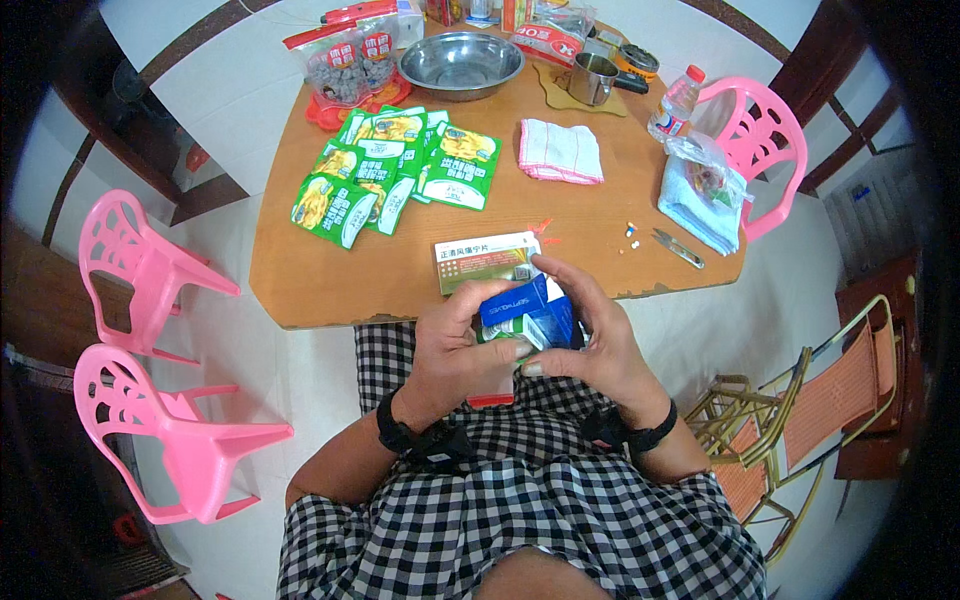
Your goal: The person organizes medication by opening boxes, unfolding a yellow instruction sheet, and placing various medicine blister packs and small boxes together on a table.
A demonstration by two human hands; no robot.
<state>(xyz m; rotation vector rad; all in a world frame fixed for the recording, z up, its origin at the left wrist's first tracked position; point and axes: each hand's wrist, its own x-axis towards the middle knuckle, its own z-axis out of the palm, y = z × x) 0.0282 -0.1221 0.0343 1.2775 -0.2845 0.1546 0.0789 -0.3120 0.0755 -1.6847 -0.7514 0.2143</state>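
Both hands are together above my lap, just off the table's front edge. Between them is a blue cardboard box [514, 301] with an open flap, and a small green and white packet [517, 328] bearing a barcode lies against it. My left hand [454, 341] grips the pair from the left, thumb across the front. My right hand [600, 337] holds the box's right side, with its index finger raised along the top. Behind them a flat medicine box [480, 259] with writing lies on the table. Below my left hand, part of a red-edged box [491, 399] shows on my lap.
On the wooden table [375, 277] are green food packets [457, 165], a folded cloth [561, 150], several pills [630, 230], thread snips [679, 249], a blue towel [694, 199], a plastic bottle [675, 105], a steel basin [461, 64] and a metal mug [592, 79]. Pink chairs [187, 450] stand left.
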